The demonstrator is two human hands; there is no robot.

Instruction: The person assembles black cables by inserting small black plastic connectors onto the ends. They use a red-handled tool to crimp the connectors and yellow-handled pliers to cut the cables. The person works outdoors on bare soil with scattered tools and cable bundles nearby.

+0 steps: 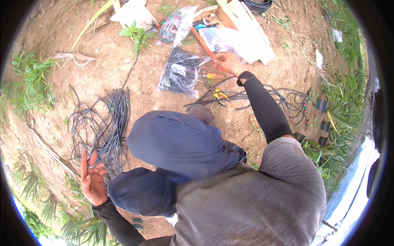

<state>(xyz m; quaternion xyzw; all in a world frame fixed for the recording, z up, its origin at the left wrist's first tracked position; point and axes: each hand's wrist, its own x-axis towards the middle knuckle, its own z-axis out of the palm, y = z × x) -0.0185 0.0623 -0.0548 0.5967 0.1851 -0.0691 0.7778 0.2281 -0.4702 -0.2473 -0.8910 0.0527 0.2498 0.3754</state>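
Note:
My right hand [230, 63] is closed on a long, thin orange-red strip [202, 42], which slants up and left toward an open box. Below that hand lie a screwdriver with a yellow handle [211, 76] and pliers with yellow-and-black handles [221, 95]. A clear bag of small black parts [177, 73] rests on the soil left of these tools. My left hand [94, 182] is raised palm up beside my knee, its fingers apart. It is by a loose bundle of black cables [115, 119]; a small greyish band shows at one finger.
An open cardboard box [225, 17] holds small items, with clear plastic [221, 40] in front. Bags of coloured parts [170, 29] and a white bag [133, 15] lie farther left. More black cables [283, 96] stretch right toward several green-banded pieces [321, 105] near plants.

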